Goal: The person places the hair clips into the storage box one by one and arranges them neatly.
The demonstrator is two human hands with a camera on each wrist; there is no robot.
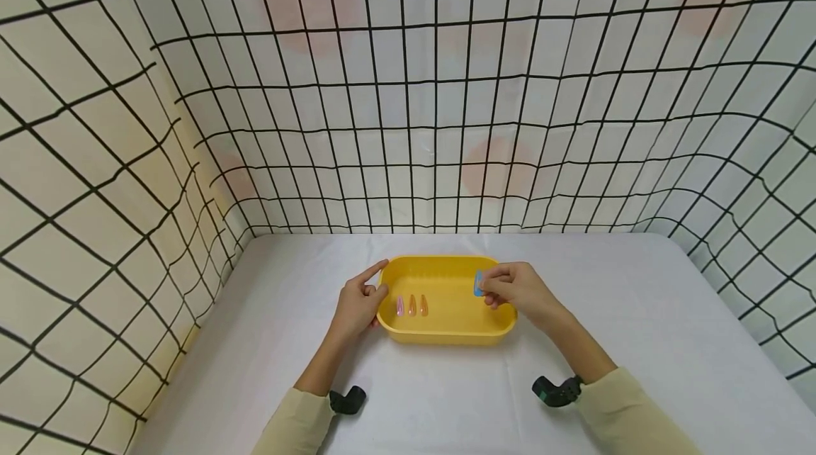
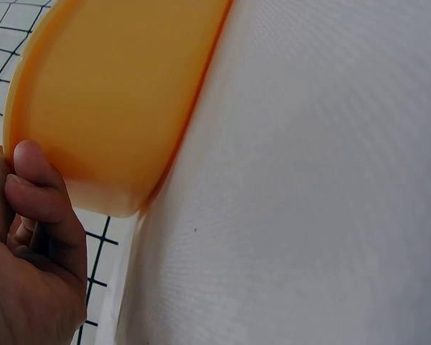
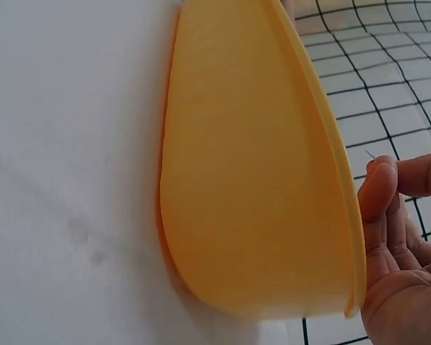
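A yellow plastic tray (image 1: pixel 446 336) lies on the table. My left hand (image 1: pixel 358 305) holds its left end, thumb at the rim and index finger stretched along the far corner. In the left wrist view, the left fingers (image 2: pixel 37 198) are bent at the tray wall. Over the right part of the tray, my right hand (image 1: pixel 519 292) pinches a small blue hair clip (image 1: pixel 478 283) between thumb and fingertips. Three snap hair clips lie side by side at the tray's left: a pink clip (image 1: pixel 400 306), an orange clip (image 1: pixel 412 305) and another orange clip (image 1: pixel 423 305).
A white cloth (image 1: pixel 446 398) covers the table around the tray. Black grid netting (image 1: pixel 408 122) before white sheeting stands behind the table and along both sides. A dark wrist camera (image 1: pixel 347 400) is strapped at the left cuff, another camera (image 1: pixel 557 392) at the right.
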